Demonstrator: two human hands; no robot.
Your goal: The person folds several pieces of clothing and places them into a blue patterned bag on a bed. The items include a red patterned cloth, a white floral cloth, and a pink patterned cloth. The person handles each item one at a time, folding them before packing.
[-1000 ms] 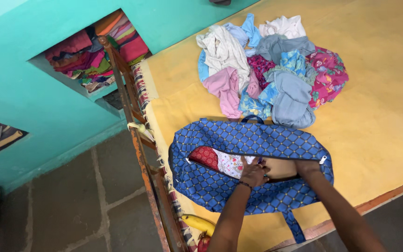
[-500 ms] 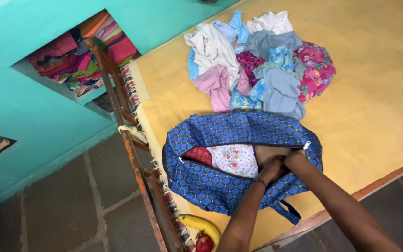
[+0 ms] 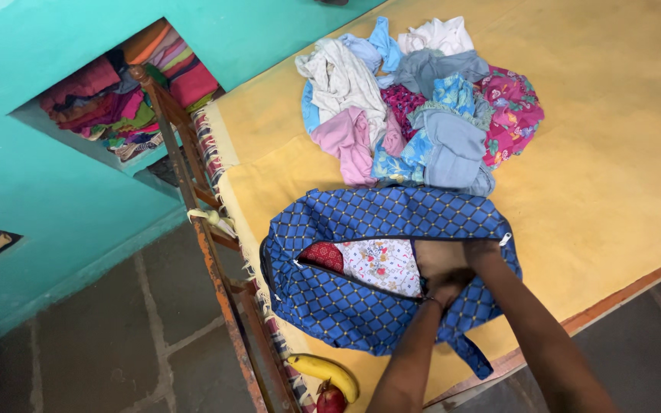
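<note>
A blue diamond-patterned bag lies unzipped on the bed's yellow sheet. Inside it show a white floral cloth and a red cloth. My left hand, with a dark bracelet at the wrist, reaches into the right end of the opening, just right of the floral cloth. My right hand goes in beside it, close to the white zipper pull. Both hands' fingers are hidden inside the bag.
A heap of loose clothes lies on the sheet beyond the bag. A rusty bed frame runs along the left, with a banana and a red fruit near its foot. A turquoise wall niche holds folded clothes.
My left hand has slid right off the floral cloth, which now shows more fully. Both hands have come together and gone deeper into the bag's right end.
</note>
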